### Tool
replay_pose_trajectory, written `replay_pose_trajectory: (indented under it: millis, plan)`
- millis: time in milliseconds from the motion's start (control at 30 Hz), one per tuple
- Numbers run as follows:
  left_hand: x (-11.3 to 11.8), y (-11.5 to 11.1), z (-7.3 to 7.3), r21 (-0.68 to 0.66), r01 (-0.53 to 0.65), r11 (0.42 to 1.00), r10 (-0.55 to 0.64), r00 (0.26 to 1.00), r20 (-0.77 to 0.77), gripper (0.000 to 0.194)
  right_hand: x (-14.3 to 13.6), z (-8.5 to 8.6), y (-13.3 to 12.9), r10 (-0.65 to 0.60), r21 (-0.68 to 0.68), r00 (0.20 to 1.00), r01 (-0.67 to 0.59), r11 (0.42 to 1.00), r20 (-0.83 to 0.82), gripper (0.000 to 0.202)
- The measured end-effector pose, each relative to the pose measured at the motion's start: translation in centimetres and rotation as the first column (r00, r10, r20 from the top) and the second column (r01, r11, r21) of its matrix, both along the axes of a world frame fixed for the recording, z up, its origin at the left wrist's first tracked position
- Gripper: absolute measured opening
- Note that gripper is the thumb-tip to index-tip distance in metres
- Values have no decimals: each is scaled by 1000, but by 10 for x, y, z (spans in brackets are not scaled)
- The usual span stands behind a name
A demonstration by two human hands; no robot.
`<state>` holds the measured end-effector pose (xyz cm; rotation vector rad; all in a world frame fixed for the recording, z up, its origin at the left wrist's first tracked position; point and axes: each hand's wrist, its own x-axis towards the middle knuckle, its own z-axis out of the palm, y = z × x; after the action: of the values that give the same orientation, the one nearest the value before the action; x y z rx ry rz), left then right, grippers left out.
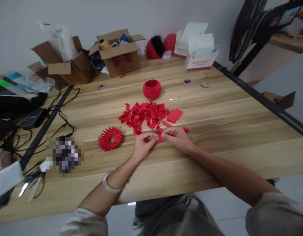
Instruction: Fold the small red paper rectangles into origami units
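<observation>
Here, the left hand (143, 144) and right hand (177, 137), fingertips pinched together, hold a small red paper piece (160, 139) over the table (171, 177); spiky ring (104, 139) at nine o'clock, folded-paper pile (141, 113) at eleven

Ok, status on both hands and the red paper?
Left hand and right hand pinching one small red paper piece between them. Loose red pieces piled just beyond. Red spiky ring left of the hands, not touching.
</observation>
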<state>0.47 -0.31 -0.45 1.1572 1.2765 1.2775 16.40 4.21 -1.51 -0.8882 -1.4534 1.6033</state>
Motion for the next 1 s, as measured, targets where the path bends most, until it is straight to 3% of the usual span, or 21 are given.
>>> replay_pose_trajectory:
  millis: [467, 733, 1000]
  plan:
    - [-1, 1, 0, -30, 37, 999, -38, 998, -40, 15, 0, 2, 1, 44, -57, 999, -44, 997, -2, 18]
    - [3, -1, 0, 10, 112, 994, -113, 984, 135, 32, -2, 3, -1, -40, -71, 999, 39, 997, -13, 19]
    - [-1, 0, 0, -75, 42, 996, -45, 998, -35, 20, 0, 0, 0, -75, 37, 994, 72, 997, 85, 16]
